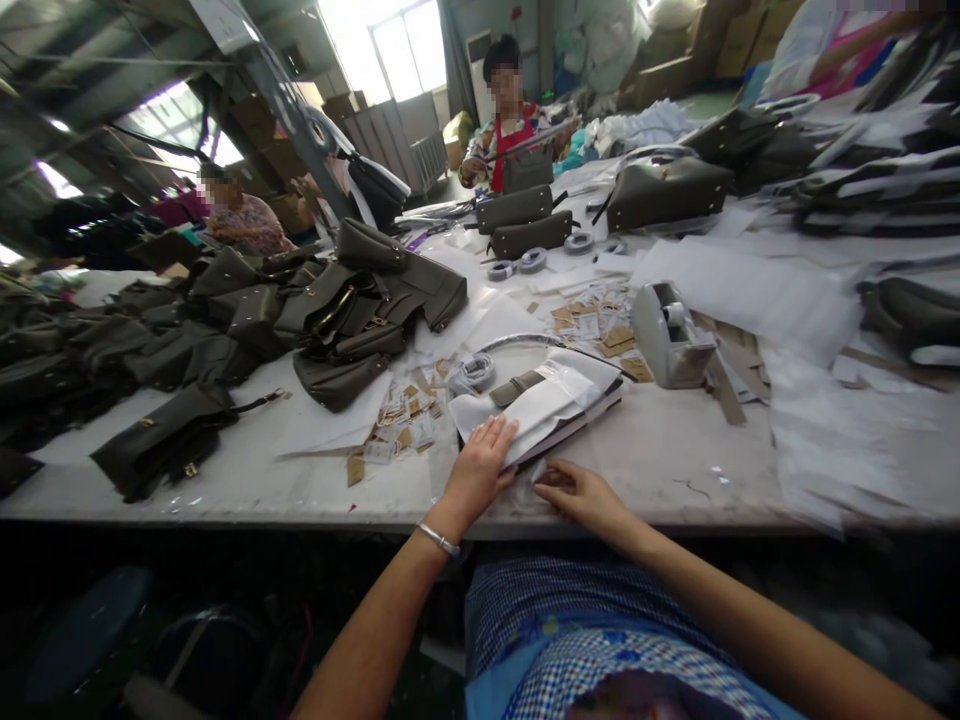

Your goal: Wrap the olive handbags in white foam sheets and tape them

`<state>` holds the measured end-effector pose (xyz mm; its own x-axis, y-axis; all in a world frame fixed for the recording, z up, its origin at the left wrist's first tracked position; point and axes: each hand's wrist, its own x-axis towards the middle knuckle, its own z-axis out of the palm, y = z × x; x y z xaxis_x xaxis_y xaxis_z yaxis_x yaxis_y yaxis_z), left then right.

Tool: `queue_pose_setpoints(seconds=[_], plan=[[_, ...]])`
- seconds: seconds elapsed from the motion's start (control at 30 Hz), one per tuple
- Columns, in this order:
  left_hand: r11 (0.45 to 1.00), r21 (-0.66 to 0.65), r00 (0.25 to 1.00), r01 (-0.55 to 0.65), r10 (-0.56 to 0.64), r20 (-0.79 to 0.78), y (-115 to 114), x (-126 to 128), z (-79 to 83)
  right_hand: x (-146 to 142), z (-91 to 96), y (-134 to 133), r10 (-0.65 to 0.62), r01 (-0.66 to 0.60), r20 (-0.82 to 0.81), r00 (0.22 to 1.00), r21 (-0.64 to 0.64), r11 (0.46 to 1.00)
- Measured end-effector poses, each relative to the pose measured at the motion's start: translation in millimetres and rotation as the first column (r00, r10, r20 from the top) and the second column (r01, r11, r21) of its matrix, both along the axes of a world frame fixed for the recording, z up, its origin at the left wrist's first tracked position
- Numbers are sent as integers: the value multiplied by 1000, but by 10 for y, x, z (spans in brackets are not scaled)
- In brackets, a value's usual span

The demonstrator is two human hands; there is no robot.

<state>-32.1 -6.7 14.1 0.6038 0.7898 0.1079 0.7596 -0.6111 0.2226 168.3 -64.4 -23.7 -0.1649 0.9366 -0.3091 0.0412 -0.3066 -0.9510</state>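
Note:
A handbag wrapped in white paper lies at the front of the table, its handle also wrapped. My left hand rests on the near left of the wrapping, fingers stretched out. Close to the bag's near edge, my right hand is closed in a pinch on a small translucent strip that looks like clear tape. A coiled, wrapped strap sits against the bag's far left. Behind and to the right stands a grey tape dispenser.
Dark olive handbags are heaped at left; one bag lies near the front edge. Paper tags are scattered beside the wrapped bag. White sheets cover the right. Across the table, a person in a red apron handles a bag.

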Motion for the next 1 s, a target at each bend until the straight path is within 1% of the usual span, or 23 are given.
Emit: queue_pose_setpoints(seconds=[0.1,0.17,0.27,0.37,0.43,0.47,0.5,0.57,0.6,0.63,0.67,0.7,0.73,0.8,0.83,0.87,0.93,0.97,1.0], plan=[[1000,4,1000,4,-4,-3,6,-8,-2,-28,21,32,43,-46,75,996,42,998],[1000,6,1000,8,-8,-6,17,-19,1,-30,88,40,42,-44,47,998,40,998],[1000,12,1000,15,-15,-10,39,-43,8,-2,196,19,35,-35,-36,999,1,999],[1000,22,1000,18,-18,-12,46,-53,13,75,214,-51,40,-43,-35,999,-74,996],[999,37,1000,11,-11,-12,27,-45,5,163,187,-133,107,-102,60,993,-70,992],[999,46,1000,4,-4,-13,9,-35,-6,218,180,-181,162,-159,144,976,-34,987],[998,56,1000,-5,6,-13,-12,-23,-23,275,190,-225,224,-234,252,942,11,972],[996,77,999,-32,33,-12,-61,7,-74,380,280,-273,314,-403,488,814,86,911],[995,87,999,-49,50,-10,-85,25,-105,415,363,-256,321,-468,585,745,116,876],[993,96,998,-66,67,-8,-107,44,-136,429,468,-202,301,-511,656,692,151,846],[991,103,996,-85,86,-5,-128,65,-166,420,585,-104,262,-534,700,664,198,822],[989,110,995,-102,103,-2,-146,85,-192,384,704,37,210,-539,719,663,263,800],[986,116,993,-120,121,2,-163,105,-210,326,813,218,156,-537,716,680,341,772],[980,128,989,-150,150,8,-192,137,-224,163,955,660,74,-535,688,722,488,690],[977,139,987,-159,160,6,-202,145,-219,78,976,894,57,-551,682,729,536,640],[974,155,986,-164,166,-1,-209,146,-208,2,960,1114,56,-586,696,716,556,589],[964,202,983,-174,182,-23,-210,119,-175,-90,833,1462,97,-707,767,635,525,474],[956,229,980,-184,197,-34,-205,93,-159,-101,737,1571,108,-757,803,586,496,425],[946,256,975,-199,217,-43,-198,63,-149,-92,632,1633,107,-791,831,546,470,391]])
